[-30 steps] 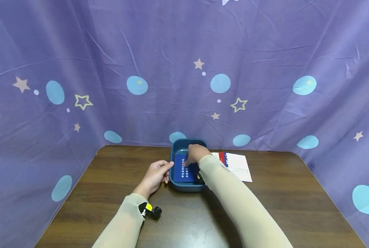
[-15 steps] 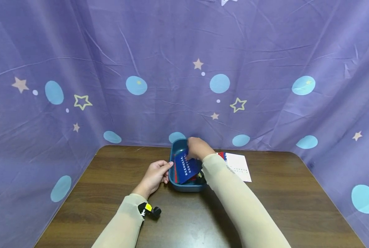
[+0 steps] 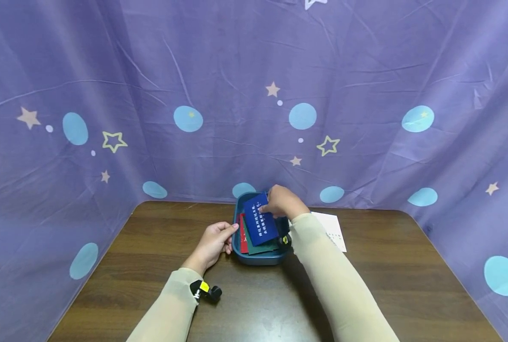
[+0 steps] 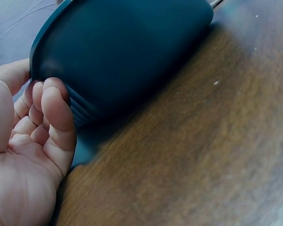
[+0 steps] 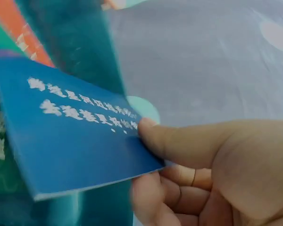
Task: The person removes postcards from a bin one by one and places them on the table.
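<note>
A dark teal plastic bin (image 3: 260,261) stands at the back of the table. My left hand (image 3: 210,246) grips its left rim, the thumb on the edge and the curled fingers against the outer wall (image 4: 122,52) in the left wrist view. Over the bin, my right hand (image 3: 286,203) pinches a blue card (image 3: 260,225) with rows of white characters. Thumb and fingers hold that card by one edge in the right wrist view, and it is tilted. Beneath it in the bin lie a green card (image 3: 257,248) and a red card (image 3: 243,235), both partly covered.
A white card (image 3: 332,227) with small print lies right of the bin, partly hidden by the right sleeve (image 3: 322,266). Behind the wooden table (image 3: 408,270) hangs a purple curtain (image 3: 237,71). A small black camera (image 3: 209,290) is strapped to the left wrist.
My right hand has lifted the blue card off the stack, turned it and drawn it up to the right, uncovering the red and green cards. My left hand stays on the rim.
</note>
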The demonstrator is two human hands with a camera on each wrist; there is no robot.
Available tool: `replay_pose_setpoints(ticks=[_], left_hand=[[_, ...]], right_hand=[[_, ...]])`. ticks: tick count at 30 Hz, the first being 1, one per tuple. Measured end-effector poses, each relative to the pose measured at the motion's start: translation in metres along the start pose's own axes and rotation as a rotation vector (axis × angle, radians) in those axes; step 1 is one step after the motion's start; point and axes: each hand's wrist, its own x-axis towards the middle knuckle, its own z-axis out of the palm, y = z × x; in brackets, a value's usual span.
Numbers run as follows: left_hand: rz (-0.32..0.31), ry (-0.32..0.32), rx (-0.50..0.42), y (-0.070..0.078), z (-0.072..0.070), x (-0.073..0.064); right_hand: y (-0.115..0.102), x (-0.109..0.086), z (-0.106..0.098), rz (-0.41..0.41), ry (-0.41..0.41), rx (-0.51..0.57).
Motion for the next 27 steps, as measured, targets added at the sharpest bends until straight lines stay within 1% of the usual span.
replay_pose_setpoints(ticks=[3, 7, 9, 11, 14, 15, 19, 23, 25, 27], left_hand=[[0.008, -0.001, 0.002, -0.002, 0.0, 0.001], [0.019, 0.002, 0.001, -0.003, 0.0, 0.002], [0.017, 0.004, 0.001, -0.003, -0.001, 0.002], [0.014, 0.004, 0.001, -0.003, -0.001, 0.002], [0.011, 0.003, 0.004, -0.002, 0.0, 0.001], [0.011, 0.003, 0.004, -0.001, 0.0, 0.001], [0.007, 0.002, 0.004, -0.001, 0.001, -0.001], [0.008, 0.011, 0.007, -0.001, 0.001, -0.001], [0.012, 0.014, 0.009, -0.001, 0.0, 0.0], [0.014, 0.018, 0.009, -0.002, 0.0, 0.001]], right_hand=[[0.016, 0.0, -0.008, -0.03, -0.039, 0.144], [0.045, -0.006, -0.018, -0.07, -0.069, 0.38], [0.061, -0.01, -0.021, -0.086, -0.055, 0.462], [0.076, -0.014, -0.024, -0.096, -0.027, 0.519], [0.098, -0.022, -0.029, -0.095, 0.028, 0.536], [0.105, -0.025, -0.031, -0.085, 0.045, 0.533], [0.131, -0.037, -0.037, -0.028, 0.071, 0.511], [0.148, -0.043, -0.042, -0.006, 0.094, 0.486], [0.154, -0.044, -0.045, -0.007, 0.112, 0.464], [0.16, -0.047, -0.046, 0.011, 0.13, 0.461]])
